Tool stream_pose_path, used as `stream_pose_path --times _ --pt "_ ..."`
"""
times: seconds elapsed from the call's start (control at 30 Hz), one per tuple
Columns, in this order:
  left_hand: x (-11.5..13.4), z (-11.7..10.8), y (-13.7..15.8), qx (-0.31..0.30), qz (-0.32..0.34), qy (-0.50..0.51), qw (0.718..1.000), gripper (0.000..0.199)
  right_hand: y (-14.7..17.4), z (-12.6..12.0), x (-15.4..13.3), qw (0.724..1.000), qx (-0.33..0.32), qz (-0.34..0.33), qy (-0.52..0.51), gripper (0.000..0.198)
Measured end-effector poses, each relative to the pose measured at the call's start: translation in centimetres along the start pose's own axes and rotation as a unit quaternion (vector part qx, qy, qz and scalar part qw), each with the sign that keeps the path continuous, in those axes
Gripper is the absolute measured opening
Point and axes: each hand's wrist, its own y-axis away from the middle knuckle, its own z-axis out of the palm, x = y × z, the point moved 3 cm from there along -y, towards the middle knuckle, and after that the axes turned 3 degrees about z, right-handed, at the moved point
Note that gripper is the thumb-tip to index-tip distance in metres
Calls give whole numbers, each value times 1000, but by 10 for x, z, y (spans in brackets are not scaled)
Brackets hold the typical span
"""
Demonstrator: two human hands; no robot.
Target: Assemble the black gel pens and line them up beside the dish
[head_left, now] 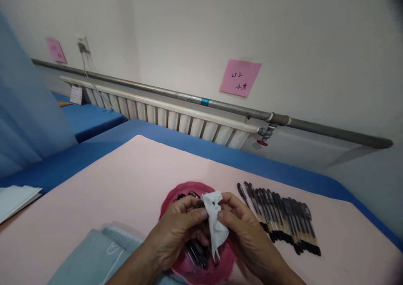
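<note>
Above a pink bowl (pixel 181 188) with a wavy rim, both hands meet around a crumpled white tissue (pixel 217 228). My left hand (pixel 181 222) is closed, its thumb and fingers pinching the tissue's left edge. A small dark piece shows by those fingertips, too hidden to name. My right hand (pixel 242 222) grips the tissue from the other side, thumb in front. The tissue's lower end hangs down over the bowl. Black pen parts (pixel 197 253) lie in the bowl, partly covered by my hands. Right of the bowl, several black-capped pens (pixel 280 213) lie side by side in a slanted row.
A folded grey-green cloth (pixel 91 255) lies left of the bowl on the pink sheet (pixel 138 171). White papers (pixel 17 199) rest at the left edge, near a blue curtain (pixel 25 100). Behind the blue table edge run a radiator (pixel 176 119) and a metal pipe (pixel 176 94).
</note>
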Motion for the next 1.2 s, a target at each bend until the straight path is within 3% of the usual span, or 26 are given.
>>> stream_pose_path --times 0.2,0.43,0.57,0.63,0.77,0.83,1.0,1.13,1.2 --pt "-3 -4 0 -9 11 -84 996 26 3 6 1 998 46 3 43 23" --pt "-7 -4 0 -10 40 -143 989 31 5 12 8 997 17 33 72 25" --pt "1 -6 1 69 121 -315 939 33 4 12 14 997 41 21 60 26" --pt "4 -5 2 82 131 -356 922 33 2 11 15 997 45 22 60 25" --pt "-3 -1 3 0 79 -239 968 18 0 6 11 995 72 -4 65 19" --pt "-6 0 3 -22 56 -204 977 19 0 5 9 994 77 -12 74 17" --pt "-5 -2 3 -3 49 -242 969 25 0 6 9 997 39 -16 68 17" --pt "-2 -4 4 1 35 -248 968 28 0 6 8 996 49 -16 71 32" --pt "-1 -4 4 5 40 -266 963 27 1 7 7 996 53 -21 74 28"
